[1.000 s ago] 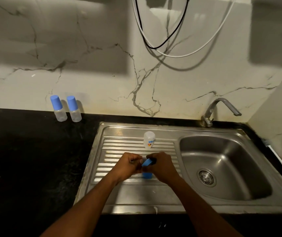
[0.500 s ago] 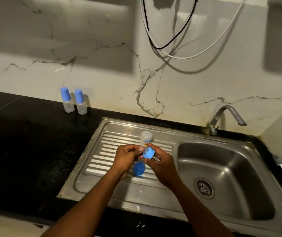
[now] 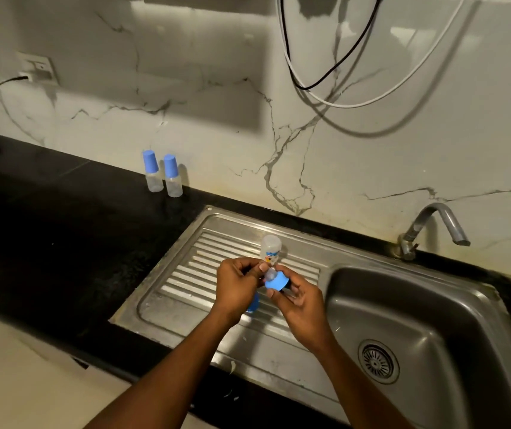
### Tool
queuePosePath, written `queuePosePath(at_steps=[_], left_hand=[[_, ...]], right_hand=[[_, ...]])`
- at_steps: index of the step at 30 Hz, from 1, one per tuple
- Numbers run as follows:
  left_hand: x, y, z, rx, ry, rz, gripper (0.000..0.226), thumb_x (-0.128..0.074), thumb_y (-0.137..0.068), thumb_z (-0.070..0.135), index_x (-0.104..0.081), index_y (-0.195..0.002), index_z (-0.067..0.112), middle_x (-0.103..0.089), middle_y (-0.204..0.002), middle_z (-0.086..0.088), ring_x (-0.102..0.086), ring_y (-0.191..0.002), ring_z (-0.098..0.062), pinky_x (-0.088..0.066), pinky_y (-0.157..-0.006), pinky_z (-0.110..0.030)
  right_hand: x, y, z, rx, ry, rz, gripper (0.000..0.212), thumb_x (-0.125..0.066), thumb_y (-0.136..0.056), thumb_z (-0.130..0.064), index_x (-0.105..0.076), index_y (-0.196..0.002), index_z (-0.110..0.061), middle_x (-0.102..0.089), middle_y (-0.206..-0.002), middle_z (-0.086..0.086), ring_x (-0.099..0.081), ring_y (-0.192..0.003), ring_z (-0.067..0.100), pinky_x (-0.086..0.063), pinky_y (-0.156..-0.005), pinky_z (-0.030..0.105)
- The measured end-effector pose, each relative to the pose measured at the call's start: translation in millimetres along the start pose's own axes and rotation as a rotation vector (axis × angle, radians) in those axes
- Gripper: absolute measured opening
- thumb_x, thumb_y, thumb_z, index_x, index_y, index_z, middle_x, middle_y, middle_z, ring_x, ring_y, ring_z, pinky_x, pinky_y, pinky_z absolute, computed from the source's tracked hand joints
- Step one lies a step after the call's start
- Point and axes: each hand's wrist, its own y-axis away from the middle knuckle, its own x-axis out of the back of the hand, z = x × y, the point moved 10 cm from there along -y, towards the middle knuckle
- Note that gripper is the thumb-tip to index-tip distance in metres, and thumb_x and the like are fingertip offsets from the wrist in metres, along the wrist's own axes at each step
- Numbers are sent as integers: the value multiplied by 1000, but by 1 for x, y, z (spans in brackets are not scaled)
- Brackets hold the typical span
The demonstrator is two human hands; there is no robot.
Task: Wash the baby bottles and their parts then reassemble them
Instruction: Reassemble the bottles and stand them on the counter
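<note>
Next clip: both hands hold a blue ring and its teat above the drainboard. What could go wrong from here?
1. The left hand only pinches the small clear teat at the blue ring, which the right hand holds; the teat might slip and drop, perhaps toward the basin.
2. The open bottle stands just behind the hands; a knuckle could tip it.

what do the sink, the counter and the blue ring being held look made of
Sink: brushed stainless steel, by its grey metallic sheen. Counter: dark polished stone, possibly granite; too dim to be sure. Blue ring: matte opaque plastic, likely, from its even colour.
</note>
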Motion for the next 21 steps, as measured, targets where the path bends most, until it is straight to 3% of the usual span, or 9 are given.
queuePosePath(at_steps=[8, 12, 16, 21], left_hand=[[10, -1, -26, 235, 165, 4, 13, -64, -94, 4, -76, -94, -2, -76, -89, -17, -73, -90, -37, -61, -83, -41], [13, 4, -3, -1, 82, -9, 13, -67, -94, 7, -78, -100, 5, -78, -93, -6, -75, -92, -22, -60, -85, -33], [14, 1, 26, -250, -126, -14, 16, -69, -91, 2, -78, -97, 14, -76, -96, 6, -72, -94, -7, -58, -84, -21], [7, -21, 7, -79, -131, -166, 10, -70, -92, 11, -79, -97, 10, -78, -92, 1, -73, -89, -11, -60, -86, -31]], right_hand=[[-15, 7, -11, 60, 5, 21, 44, -70, -91, -3, -62, -119, -35, -73, -113, -15, -68, -109, 9, -55, -91, 22], [-16, 1, -1, 12, -41, 88, 42, -72, -88, -2, -62, -126, -17, -73, -116, -1, -69, -109, 13, -57, -94, 31], [-22, -3, -6, 15, -44, 74, 37, -67, -91, 2, -63, -123, -17, -74, -113, 1, -70, -108, 17, -56, -90, 27], [-21, -1, -1, -15, 75, 30, 35, -67, -93, -4, -64, -125, -16, -74, -113, -5, -70, -106, 12, -56, -90, 26]])
